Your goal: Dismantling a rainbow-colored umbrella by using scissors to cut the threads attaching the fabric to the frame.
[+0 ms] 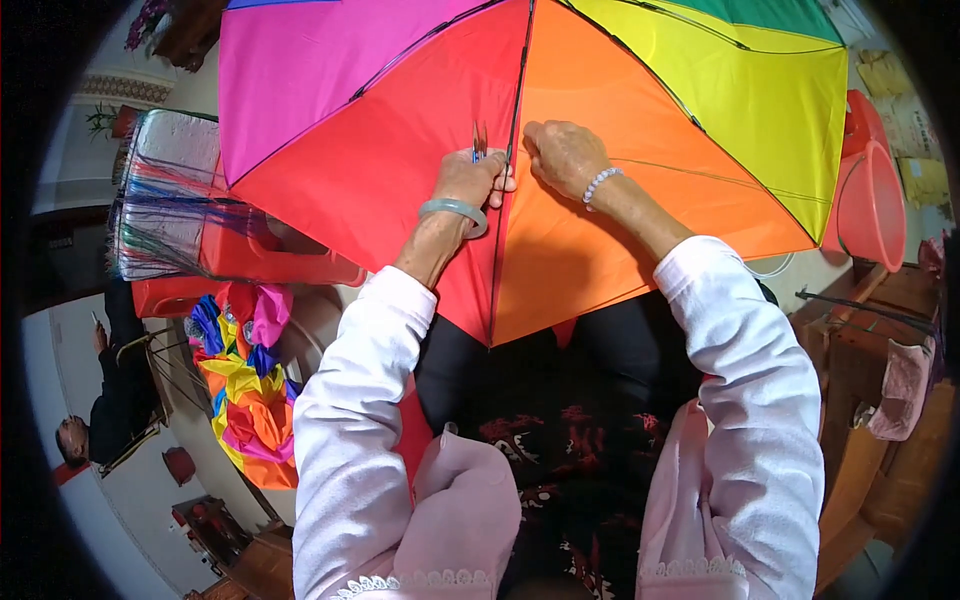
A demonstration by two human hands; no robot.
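Observation:
A rainbow-coloured umbrella canopy (640, 210) lies spread over my lap, with its thin dark ribs showing. My left hand (470, 180), with a pale bangle on the wrist, is at the rib (507, 180) between the red and orange panels. It is closed around small pointed snips (480, 143), tips up, their handles mostly hidden by the fingers. Just right of that rib, over the orange panel, my right hand (567, 158) has its fingers curled together, and what they may hold is hidden. From beside it a thin dark thread (700, 174) trails rightward across the canopy.
On the left, a white foam block (170, 150) draped with coloured threads sits by a red plastic stool (250, 250). Below it are bunched colourful fabrics (250, 390). A pink bucket (868, 205) and wooden furniture (890, 480) stand right. A seated person (115, 390) is at far left.

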